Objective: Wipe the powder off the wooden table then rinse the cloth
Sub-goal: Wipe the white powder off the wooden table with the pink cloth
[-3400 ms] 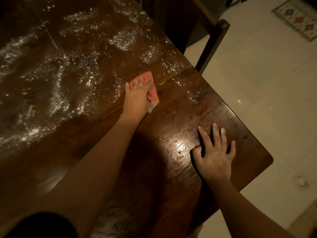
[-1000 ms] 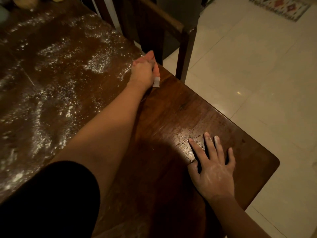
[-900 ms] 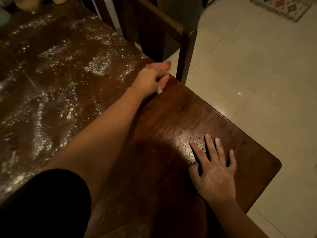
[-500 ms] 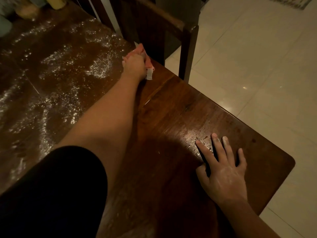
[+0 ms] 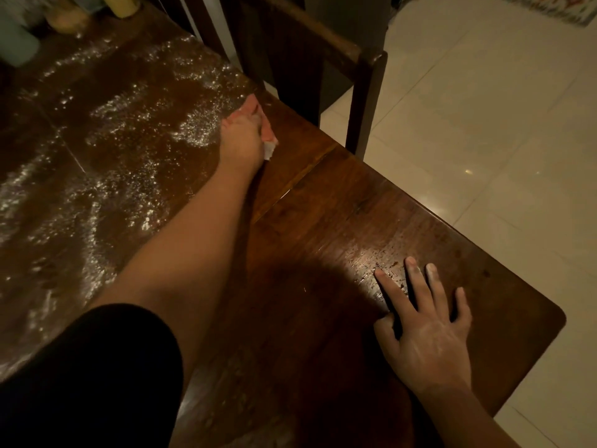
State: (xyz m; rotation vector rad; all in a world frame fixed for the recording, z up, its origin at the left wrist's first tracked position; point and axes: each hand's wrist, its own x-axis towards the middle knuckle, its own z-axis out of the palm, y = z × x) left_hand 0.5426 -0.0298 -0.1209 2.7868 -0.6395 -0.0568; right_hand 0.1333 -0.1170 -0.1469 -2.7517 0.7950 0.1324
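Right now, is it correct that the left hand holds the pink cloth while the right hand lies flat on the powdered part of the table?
Not quite: in the head view the right hand lies flat on a bare part of the table; the powder lies by the left hand and pink cloth.

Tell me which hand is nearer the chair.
Left. The left hand, gripping the pink cloth, is at the table edge beside the chair; the right hand lies flat near the corner.
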